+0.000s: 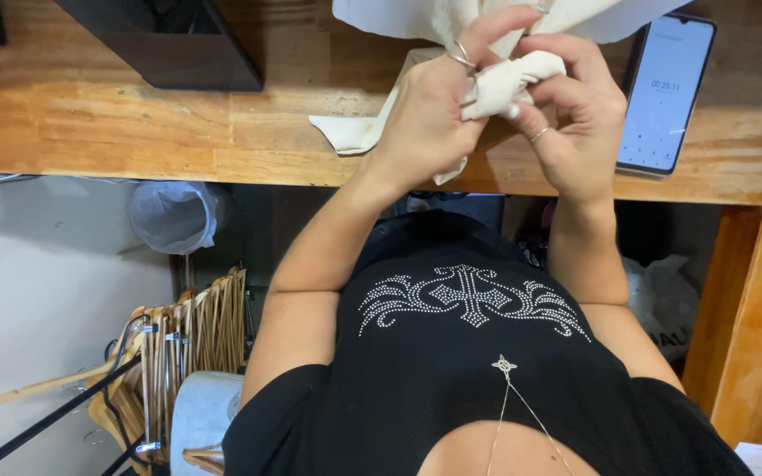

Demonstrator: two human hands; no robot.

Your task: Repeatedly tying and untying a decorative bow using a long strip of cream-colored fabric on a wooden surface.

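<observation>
Both hands meet over the table edge: the left hand (429, 115) and right hand (575, 123) each pinch closed on a bunched fold of the cream cloth (509, 79), which runs crosswise between them, equally near both. Beyond lies the wooden table (134, 123), a phone (668, 92) to the right; wooden hangers (187, 335) stand below.

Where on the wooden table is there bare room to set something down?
Bare wood lies on the table between the black box and the cream cloth. It is crowded around both hands, the cloth and the phone.

A phone (666, 92) lies on the table (134, 132), right of the cloth (504, 84).
</observation>
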